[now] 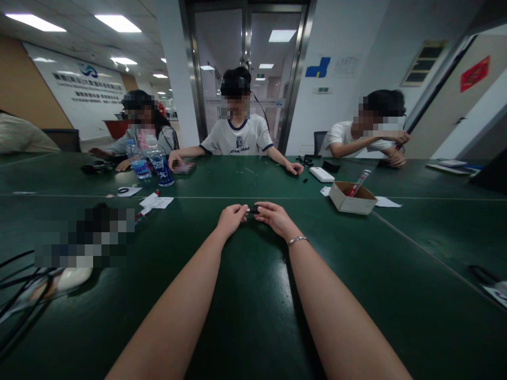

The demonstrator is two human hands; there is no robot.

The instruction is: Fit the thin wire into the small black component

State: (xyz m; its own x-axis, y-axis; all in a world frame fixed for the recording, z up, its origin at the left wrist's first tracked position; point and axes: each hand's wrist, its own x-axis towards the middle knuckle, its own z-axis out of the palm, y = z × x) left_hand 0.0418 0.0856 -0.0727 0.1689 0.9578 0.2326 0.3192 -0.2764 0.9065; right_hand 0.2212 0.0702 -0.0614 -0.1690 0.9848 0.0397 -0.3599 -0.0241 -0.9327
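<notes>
Just above the green table (245, 295), my left hand (232, 219) and my right hand (275, 218) meet at a small black object with a pale end (252, 210). The left fingers pinch its pale end, while the right fingertips close on the dark end. It is short and slim; its exact kind is too small to make out. A silver bracelet (298, 240) circles my right wrist. The fingers cover part of the object.
An open cardboard box (352, 205) with a clear tube stands at right, near a white power bank-like block (322, 174). Bottles (163, 171), paper slips (156, 202) and black cables (24, 285) lie left. Several people sit around; a person's hand (295, 168) rests opposite.
</notes>
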